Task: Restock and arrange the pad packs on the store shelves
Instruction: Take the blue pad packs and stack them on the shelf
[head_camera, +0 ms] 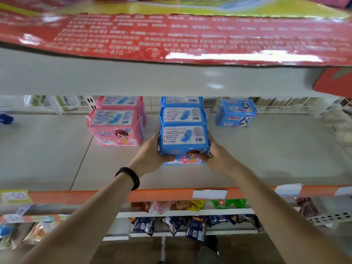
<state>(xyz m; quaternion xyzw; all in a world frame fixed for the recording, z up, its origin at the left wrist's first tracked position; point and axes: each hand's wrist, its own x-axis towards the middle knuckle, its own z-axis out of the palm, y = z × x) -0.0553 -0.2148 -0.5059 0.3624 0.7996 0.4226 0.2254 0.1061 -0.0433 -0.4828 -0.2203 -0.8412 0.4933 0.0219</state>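
A blue pad pack (183, 141) stands at the front of a row of blue packs (182, 115) on the grey shelf (266, 153). My left hand (152, 155) grips its left side and my right hand (215, 155) grips its right side, thumbs on the front face. To the left stands a row of pink pad packs (116, 128). A different light-blue pack (236, 113) stands alone at the back right.
A red box (171, 37) lies on the shelf above, overhanging its edge. The shelf's orange front rail (171, 194) carries price tags. Snack bags (190, 223) fill the lower shelves. A dark blue object (5, 118) sits at the far left.
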